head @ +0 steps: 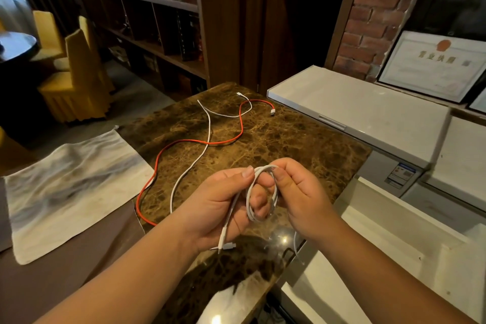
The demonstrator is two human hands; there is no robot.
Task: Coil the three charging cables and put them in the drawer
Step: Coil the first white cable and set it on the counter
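Observation:
I hold a white charging cable (249, 196) in small loops above the brown marble counter (302, 144). My left hand (223, 205) pinches the loops at the top, and the cable's plug end hangs below the palm. My right hand (299, 194) grips the same coil from the right side. A red cable (184, 142) lies uncoiled across the counter, its plug at the far right. A second white cable (207, 137) lies loose, crossing the red one. The open white drawer (381, 258) sits at the lower right, beside the counter.
A stained white cloth (73, 192) lies on the left of the counter. A white chest-like unit (355, 102) stands at the far right, with a framed certificate (434, 66) against a brick wall. Dark shelves and yellow chairs (76, 76) stand behind.

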